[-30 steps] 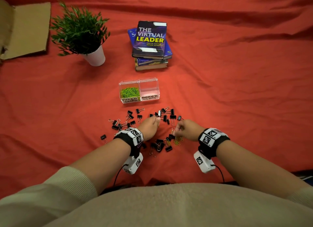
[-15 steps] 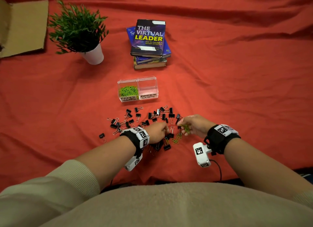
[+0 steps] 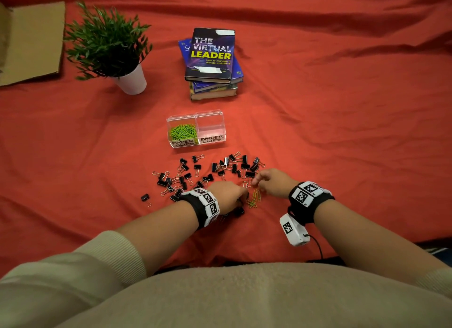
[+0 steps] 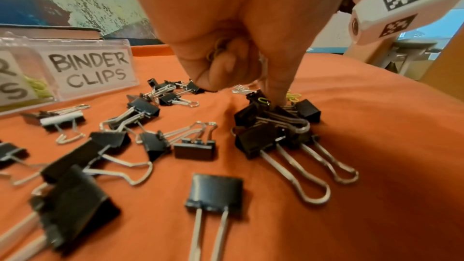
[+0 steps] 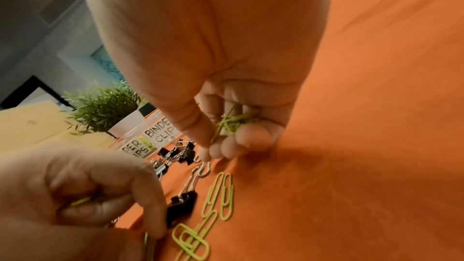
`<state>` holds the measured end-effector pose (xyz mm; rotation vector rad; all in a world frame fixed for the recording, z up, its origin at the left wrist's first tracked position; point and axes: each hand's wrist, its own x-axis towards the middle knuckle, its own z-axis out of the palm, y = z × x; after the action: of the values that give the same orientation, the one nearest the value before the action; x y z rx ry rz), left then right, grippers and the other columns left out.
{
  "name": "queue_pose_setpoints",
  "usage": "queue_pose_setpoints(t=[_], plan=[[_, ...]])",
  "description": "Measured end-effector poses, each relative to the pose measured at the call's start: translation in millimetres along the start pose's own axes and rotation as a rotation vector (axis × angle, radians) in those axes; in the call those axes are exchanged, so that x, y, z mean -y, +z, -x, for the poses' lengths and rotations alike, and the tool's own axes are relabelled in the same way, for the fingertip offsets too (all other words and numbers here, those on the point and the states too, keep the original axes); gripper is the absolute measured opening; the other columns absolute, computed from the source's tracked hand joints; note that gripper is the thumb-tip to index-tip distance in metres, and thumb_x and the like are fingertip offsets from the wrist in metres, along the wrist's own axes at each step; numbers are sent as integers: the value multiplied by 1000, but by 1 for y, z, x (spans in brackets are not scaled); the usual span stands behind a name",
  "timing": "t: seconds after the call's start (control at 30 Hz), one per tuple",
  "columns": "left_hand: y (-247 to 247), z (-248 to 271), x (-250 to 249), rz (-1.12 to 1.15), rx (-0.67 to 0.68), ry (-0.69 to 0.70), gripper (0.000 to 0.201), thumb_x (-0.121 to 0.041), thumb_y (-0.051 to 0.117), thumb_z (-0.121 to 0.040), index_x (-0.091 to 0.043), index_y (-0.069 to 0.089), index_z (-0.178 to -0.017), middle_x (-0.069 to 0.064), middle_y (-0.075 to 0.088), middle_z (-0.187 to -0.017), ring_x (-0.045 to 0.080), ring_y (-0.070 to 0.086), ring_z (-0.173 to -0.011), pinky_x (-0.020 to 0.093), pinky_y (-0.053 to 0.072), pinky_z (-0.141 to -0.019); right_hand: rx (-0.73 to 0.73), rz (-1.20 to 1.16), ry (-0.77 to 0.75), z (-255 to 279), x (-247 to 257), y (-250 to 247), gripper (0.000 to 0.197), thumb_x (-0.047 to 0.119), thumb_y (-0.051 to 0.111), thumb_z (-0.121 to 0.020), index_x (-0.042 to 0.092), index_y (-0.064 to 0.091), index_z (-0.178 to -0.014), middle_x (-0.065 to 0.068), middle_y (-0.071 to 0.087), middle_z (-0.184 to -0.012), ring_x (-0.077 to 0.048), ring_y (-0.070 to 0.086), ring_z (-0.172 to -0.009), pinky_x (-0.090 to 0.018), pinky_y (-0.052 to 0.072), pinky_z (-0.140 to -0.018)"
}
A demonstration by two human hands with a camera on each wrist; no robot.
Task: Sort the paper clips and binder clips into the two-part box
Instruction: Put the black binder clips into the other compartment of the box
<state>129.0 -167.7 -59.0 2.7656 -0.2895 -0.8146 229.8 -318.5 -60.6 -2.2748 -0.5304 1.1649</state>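
Note:
A clear two-part box [image 3: 221, 122] stands on the red cloth; its left part, labelled PAPER CLIPS, holds green paper clips [image 3: 183, 131], and its right part, labelled BINDER CLIPS [image 4: 89, 68], is empty. Black binder clips [image 3: 195, 173] lie scattered in front of it. A few green paper clips [image 3: 254, 198] [image 5: 216, 201] lie between my hands. My right hand [image 3: 271, 182] has its fingers curled around a bunch of green paper clips [image 5: 232, 123]. My left hand [image 3: 230, 195] keeps a few paper clips [image 4: 216, 50] in its curled fingers while its index finger presses down among binder clips [image 4: 273, 124].
A stack of books [image 3: 211, 63] lies behind the box. A potted green plant [image 3: 110, 46] stands at the back left, with a piece of cardboard [image 3: 31, 41] beyond it. The red cloth [image 3: 342, 131] stretches bare to the right.
Both hands have shifted to the right across the pile. The right hand now holds a bunch of green paper clips and the left hand has come close beside it.

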Motion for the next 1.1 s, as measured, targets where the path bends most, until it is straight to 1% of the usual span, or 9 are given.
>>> queue_pose_setpoints(t=[0.1,0.27,0.43,0.53,0.63,0.77,0.87,0.97,1.1], plan=[[-1,2,2,-72,-5,10,22,-24,51,-92,-19,56,-113,10,68,-100,32,65,-91,34,45,-65,21,132,-45,6,-5,0,14,5,60,-81,15,63,-91,2,59,-75,-14,54,-69,-23,43,-65],[5,2,10,-134,4,-46,20,-10,47,-93,-8,47,-112,13,66,-95,35,64,-86,38,42,-61,9,351,-142,12,-7,13,38,20,77,-71,12,57,-103,1,49,-96,-13,47,-83,-23,39,-72],[8,5,19,102,-33,-117,26,-30,44,-97,-7,48,-110,13,65,-98,32,62,-89,38,48,-71,16,454,-180,12,2,33,39,19,74,-74,8,55,-106,-6,46,-112,-19,50,-96,-27,42,-83],[3,9,25,283,-94,-153,18,-27,42,-96,-10,48,-98,6,59,-84,24,56,-74,32,42,-64,29,466,-190,13,4,40,27,14,69,-79,7,59,-102,-8,51,-112,-24,55,-99,-32,45,-85],[-4,11,35,454,-168,-229,13,-23,40,-96,-15,43,-87,-1,50,-73,18,46,-64,30,35,-55,43,446,-225,15,1,39,13,10,65,-81,8,62,-93,-8,59,-105,-20,56,-91,-27,43,-79],[-23,15,54,568,-280,-314,11,-20,41,-96,-15,43,-87,-3,48,-72,12,42,-60,24,31,-51,20,337,-189,18,-2,39,14,4,57,-81,10,64,-91,-5,65,-98,-15,56,-82,-20,43,-72],[-42,19,72,616,-359,-366,9,-19,43,-97,-13,48,-93,-2,52,-77,12,44,-60,22,36,-52,38,212,-110,15,0,36,14,3,59,-80,15,63,-86,2,62,-82,-15,58,-75,-16,44,-62],[-62,19,97,628,-444,-428,7,-17,46,-96,-11,50,-97,-1,52,-78,12,44,-59,23,38,-52,71,-119,30,12,9,23,14,2,66,-79,9,64,-92,-4,65,-78,-17,58,-63,-20,47,-57],[-89,12,130,519,-530,-487,6,-11,48,-92,-11,54,-95,1,55,-79,16,49,-63,28,41,-61,107,-622,94,11,31,0,16,-3,64,-82,3,67,-96,-12,67,-85,-19,59,-70,-24,52,-65]])
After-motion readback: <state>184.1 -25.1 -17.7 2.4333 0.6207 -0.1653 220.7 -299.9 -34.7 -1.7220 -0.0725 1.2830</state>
